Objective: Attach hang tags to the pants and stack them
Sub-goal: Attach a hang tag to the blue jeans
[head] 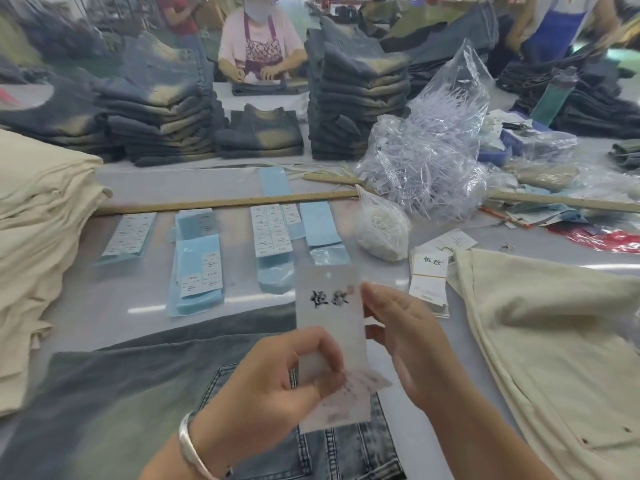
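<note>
A white hang tag (329, 317) with black characters stands upright in front of me. My left hand (277, 382) pinches its lower part between thumb and fingers. Beside the tag's right edge, my right hand (408, 341) has its fingers mostly straight and fingertips touching the card. Under both hands lies a pair of grey-blue jeans (138, 393), a back pocket showing. More hang tags (429, 282) lie in a small pile to the right. A clear bag of white plastic fasteners (422, 161) sits behind them.
Cream pants are stacked at the left (38, 237) and spread at the right (554, 341). Blue sticker sheets (197, 265) lie in rows mid-table, behind a long wooden ruler (225, 202). Tall jeans stacks (353, 98) and other workers (259, 39) are at the back.
</note>
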`<action>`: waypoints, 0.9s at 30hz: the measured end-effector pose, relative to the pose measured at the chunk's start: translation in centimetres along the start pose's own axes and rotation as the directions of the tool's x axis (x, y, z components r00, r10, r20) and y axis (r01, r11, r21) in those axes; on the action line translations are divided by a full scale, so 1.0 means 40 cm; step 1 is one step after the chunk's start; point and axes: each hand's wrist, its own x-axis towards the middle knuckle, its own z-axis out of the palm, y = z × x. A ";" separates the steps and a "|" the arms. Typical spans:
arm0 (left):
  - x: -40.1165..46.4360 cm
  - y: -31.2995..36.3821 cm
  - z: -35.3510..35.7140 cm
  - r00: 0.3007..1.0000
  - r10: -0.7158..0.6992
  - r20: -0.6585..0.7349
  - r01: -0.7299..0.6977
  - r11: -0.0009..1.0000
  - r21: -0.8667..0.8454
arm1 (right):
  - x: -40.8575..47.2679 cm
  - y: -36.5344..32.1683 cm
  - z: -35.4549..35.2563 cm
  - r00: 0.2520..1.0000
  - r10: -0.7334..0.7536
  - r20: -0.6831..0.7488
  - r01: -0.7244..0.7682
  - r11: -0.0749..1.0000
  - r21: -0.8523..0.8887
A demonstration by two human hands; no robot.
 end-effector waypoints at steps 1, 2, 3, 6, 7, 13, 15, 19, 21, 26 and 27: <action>-0.007 0.009 -0.004 0.998 0.037 0.042 -0.040 0.997 0.067 | -0.004 -0.005 0.010 1.000 0.010 0.029 -0.011 1.000 0.018; -0.012 0.017 -0.007 0.996 0.057 0.064 -0.063 0.992 0.106 | -0.009 -0.008 0.021 1.000 -0.006 0.027 0.005 0.999 0.040; -0.018 0.026 -0.010 0.995 0.072 0.063 -0.080 0.987 0.136 | -0.015 -0.013 0.032 0.999 -0.047 0.004 0.047 0.997 0.059; -0.042 0.036 -0.024 0.986 0.154 -0.065 -0.129 0.950 0.285 | -0.034 -0.033 0.047 0.925 -0.351 -0.146 0.319 0.926 -0.202; -0.048 0.039 -0.031 0.976 0.181 -0.120 -0.138 0.944 0.298 | -0.038 -0.042 0.050 0.864 -0.477 -0.158 0.398 0.841 -0.366; -0.084 0.100 -0.088 0.934 0.176 -0.311 -0.328 0.767 -0.551 | -0.066 -0.103 0.078 0.545 -0.835 -0.071 0.533 0.411 -0.740; -0.088 0.108 -0.106 0.938 0.138 -0.317 -0.325 0.665 -0.672 | -0.062 -0.112 0.075 0.528 -0.836 -0.153 0.501 0.452 -0.738; -0.090 0.125 -0.105 0.912 0.131 -0.389 -0.321 0.818 -0.477 | -0.064 -0.119 0.055 0.431 -0.901 -0.037 0.510 0.278 -0.814; -0.085 0.138 -0.099 0.888 0.234 -0.395 -0.336 0.918 -0.212 | -0.070 -0.123 0.049 0.360 -0.926 0.113 0.544 0.110 -0.832; -0.060 0.165 -0.096 0.841 0.453 -0.296 -0.386 0.885 0.260 | -0.077 -0.140 0.047 0.290 -0.920 0.265 0.615 -0.033 -0.788; -0.057 0.171 -0.094 0.840 0.463 -0.281 -0.396 0.879 0.265 | -0.079 -0.142 0.048 0.287 -0.918 0.273 0.622 -0.039 -0.782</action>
